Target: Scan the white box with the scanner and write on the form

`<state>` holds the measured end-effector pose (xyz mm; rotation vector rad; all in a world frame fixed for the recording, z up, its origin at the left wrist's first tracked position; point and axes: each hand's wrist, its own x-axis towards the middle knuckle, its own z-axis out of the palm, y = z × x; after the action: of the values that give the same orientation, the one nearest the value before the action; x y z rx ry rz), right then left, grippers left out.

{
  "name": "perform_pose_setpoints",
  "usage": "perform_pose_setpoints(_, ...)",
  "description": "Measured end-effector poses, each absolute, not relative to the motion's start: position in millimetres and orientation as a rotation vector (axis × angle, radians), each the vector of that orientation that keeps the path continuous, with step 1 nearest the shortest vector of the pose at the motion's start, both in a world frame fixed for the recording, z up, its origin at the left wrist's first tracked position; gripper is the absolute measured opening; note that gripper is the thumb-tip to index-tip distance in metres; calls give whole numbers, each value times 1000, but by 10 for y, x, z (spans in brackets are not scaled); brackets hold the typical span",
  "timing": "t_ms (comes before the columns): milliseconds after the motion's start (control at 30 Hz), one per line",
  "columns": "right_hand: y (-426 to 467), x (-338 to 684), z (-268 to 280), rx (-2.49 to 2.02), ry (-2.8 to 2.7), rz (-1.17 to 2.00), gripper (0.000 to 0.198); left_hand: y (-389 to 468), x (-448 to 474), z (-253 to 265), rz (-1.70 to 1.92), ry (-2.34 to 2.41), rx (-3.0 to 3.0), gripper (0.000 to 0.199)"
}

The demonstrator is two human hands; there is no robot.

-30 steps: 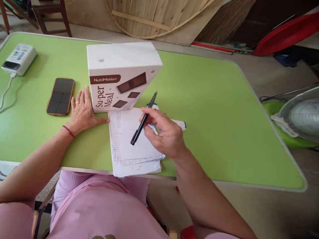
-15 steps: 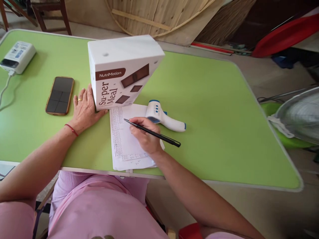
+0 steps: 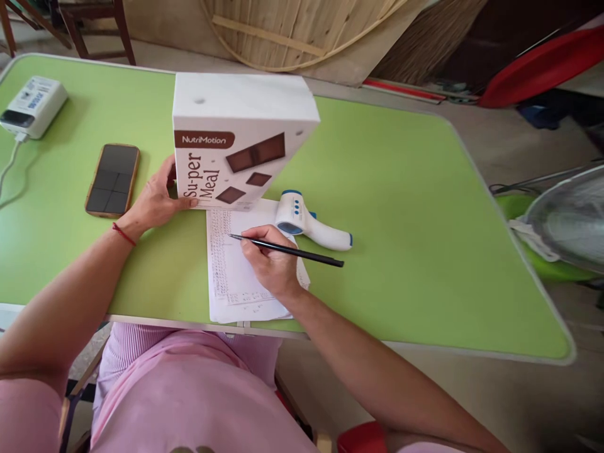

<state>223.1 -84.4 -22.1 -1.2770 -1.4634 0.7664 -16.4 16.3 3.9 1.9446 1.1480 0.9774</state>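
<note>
Our right hand (image 3: 268, 264) grips the pen (image 3: 287, 250), tip on the paper (image 3: 231, 277) at the table's (image 3: 401, 220) near edge; our left hand (image 3: 158, 201) grasps the box (image 3: 236, 145).

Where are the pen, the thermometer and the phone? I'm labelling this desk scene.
pen (image 3: 302, 253), head view, middle of the black barrel.
thermometer (image 3: 295, 212), head view, white head by the buttons.
phone (image 3: 112, 180), head view, middle of the dark screen.
</note>
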Motion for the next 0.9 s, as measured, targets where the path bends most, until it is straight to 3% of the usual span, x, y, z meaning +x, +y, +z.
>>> perform_pose_setpoints(233,-816,2249,-104,-1271,-1523,893,8,53,-148,-5,869,1219,2088,57)
perform_pose_setpoints(500,-714,2405,27,-1184,-1661,815,9,-59,-50,20,763,1428,2152,47)
perform_pose_setpoints(733,-723,2343,-200,-1143,-1771,812,11,-48,-29,-20,933,1445,2006,77)
perform_pose_setpoints(900,-793,2249,-140,-1159,-1690,805,9,-53,4,-41,859,1475,2081,73)
